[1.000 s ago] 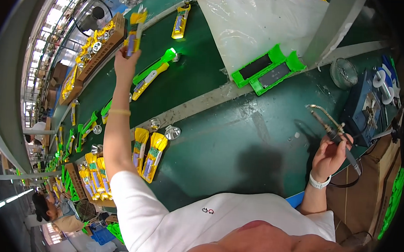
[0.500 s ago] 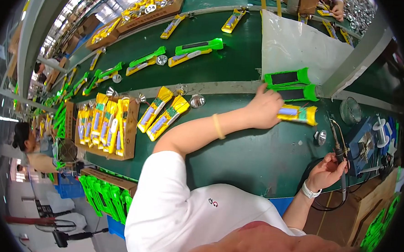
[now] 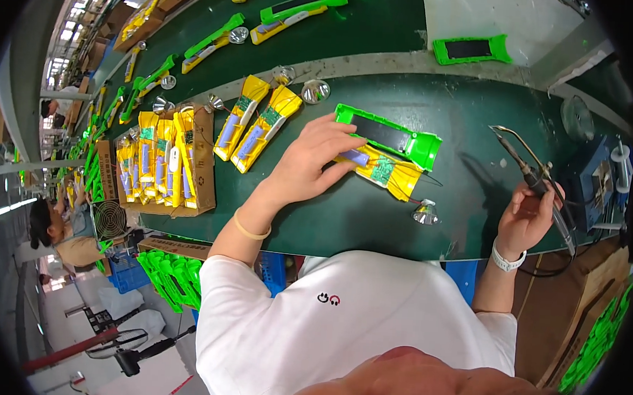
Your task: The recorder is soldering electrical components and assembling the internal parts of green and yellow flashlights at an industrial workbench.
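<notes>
My left hand point(image 3: 311, 158) grips the left ends of two flashlight shell halves lying side by side on the bench. The farther one is a green shell half point(image 3: 425, 147) with a dark panel inside. Nearer me, the yellow shell half point(image 3: 402, 184) holds a purple battery and a green circuit board point(image 3: 382, 170). Thin wires run from it to a silver reflector cup point(image 3: 425, 212) on the bench. In my right hand point(image 3: 530, 216) is a soldering iron point(image 3: 537, 182), its tip pointing up and left, apart from the shells.
Two yellow shell halves point(image 3: 266, 127) with reflectors lie left of my left hand, beside a cardboard box point(image 3: 205, 159) of more. Another green shell half point(image 3: 474, 50) rests at the back right. A blue soldering station point(image 3: 590, 185) and solder spool point(image 3: 621, 167) stand at right.
My left hand has drawn one green shell half and the yellow one leftward and nearer, turning them. My right hand has lifted the soldering iron away from beside the station. The view has shifted.
</notes>
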A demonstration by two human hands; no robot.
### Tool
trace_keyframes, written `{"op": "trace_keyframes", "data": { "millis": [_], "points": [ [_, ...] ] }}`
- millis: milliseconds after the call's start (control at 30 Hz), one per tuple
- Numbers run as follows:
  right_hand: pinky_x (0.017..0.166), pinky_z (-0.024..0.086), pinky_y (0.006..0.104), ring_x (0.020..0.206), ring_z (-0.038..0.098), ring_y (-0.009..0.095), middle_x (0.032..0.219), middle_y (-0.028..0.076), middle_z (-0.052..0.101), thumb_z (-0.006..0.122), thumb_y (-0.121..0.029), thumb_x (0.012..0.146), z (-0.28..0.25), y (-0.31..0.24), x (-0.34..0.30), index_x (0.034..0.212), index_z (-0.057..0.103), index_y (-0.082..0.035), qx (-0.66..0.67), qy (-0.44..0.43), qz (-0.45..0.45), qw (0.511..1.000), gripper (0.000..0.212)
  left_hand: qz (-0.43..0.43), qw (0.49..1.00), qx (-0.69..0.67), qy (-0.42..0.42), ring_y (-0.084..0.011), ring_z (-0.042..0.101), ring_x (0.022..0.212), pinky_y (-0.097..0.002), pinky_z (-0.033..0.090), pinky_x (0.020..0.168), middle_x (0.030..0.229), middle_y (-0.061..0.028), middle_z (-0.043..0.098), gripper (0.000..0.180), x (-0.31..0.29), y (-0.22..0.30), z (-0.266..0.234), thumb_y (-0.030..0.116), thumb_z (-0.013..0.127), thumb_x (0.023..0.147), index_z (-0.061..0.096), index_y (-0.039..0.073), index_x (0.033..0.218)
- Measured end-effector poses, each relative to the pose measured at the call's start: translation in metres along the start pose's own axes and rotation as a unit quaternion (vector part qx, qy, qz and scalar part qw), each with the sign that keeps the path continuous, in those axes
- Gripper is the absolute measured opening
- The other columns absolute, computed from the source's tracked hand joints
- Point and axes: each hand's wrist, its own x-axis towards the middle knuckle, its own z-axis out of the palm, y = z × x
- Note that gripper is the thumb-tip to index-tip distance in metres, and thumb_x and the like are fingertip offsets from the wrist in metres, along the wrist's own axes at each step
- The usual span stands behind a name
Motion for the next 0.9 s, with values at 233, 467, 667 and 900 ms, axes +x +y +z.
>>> {"op": "trace_keyframes", "data": {
  "millis": [233, 467, 667, 900],
  "points": [
    [0.04, 0.033, 0.0209, 0.048, 0.048, 0.013, 0.07, 0.01, 0.05, 0.048, -0.022, 0.088, 0.032, 0.004, -0.039, 0.1, 0.04, -0.003, 0.037, -0.085, 0.102, 0.99, 0.024, 0.022, 0.998, -0.035, 0.045, -0.0191, 0.057, 0.073, -0.0293, 0.045, 0.065, 0.08, -0.0046, 0.062, 0.017, 0.004, 0.013, 0.032, 0.005, 0.068, 0.069, 0.067, 0.008, 0.086],
    [0.044, 0.036, 0.0197, 0.051, 0.048, 0.011, 0.073, 0.006, 0.048, 0.054, -0.014, 0.086, 0.042, 0.014, -0.06, 0.099, 0.036, -0.005, -0.004, -0.105, 0.196, 0.975, 0.025, -0.005, 0.995, -0.095, 0.006, -0.0201, 0.054, 0.077, -0.03, 0.045, 0.064, 0.08, -0.0042, 0.057, 0.006, 0.005, 0.008, 0.028, 0.009, 0.066, 0.072, 0.065, 0.009, 0.079],
    [0.047, 0.041, 0.0208, 0.053, 0.048, 0.009, 0.074, 0.005, 0.049, 0.058, -0.007, 0.083, 0.036, 0.018, -0.064, 0.094, 0.035, -0.005, -0.053, -0.142, 0.177, 0.972, 0.026, -0.093, 0.992, -0.086, -0.019, -0.016, 0.056, 0.074, -0.0263, 0.047, 0.062, 0.084, -0.0039, 0.056, 0.013, 0.011, 0.015, 0.025, 0.002, 0.069, 0.066, 0.065, 0.007, 0.078],
    [0.044, 0.038, 0.0202, 0.05, 0.047, 0.009, 0.075, 0.005, 0.048, 0.058, -0.012, 0.083, 0.04, 0.018, -0.067, 0.092, 0.035, -0.006, -0.078, -0.163, 0.158, 0.971, 0.026, -0.099, 0.992, -0.063, -0.04, -0.0175, 0.056, 0.074, -0.0273, 0.047, 0.063, 0.083, -0.0055, 0.056, 0.009, 0.017, 0.018, 0.021, 0.001, 0.067, 0.065, 0.061, 0.004, 0.072]
  ]
}}
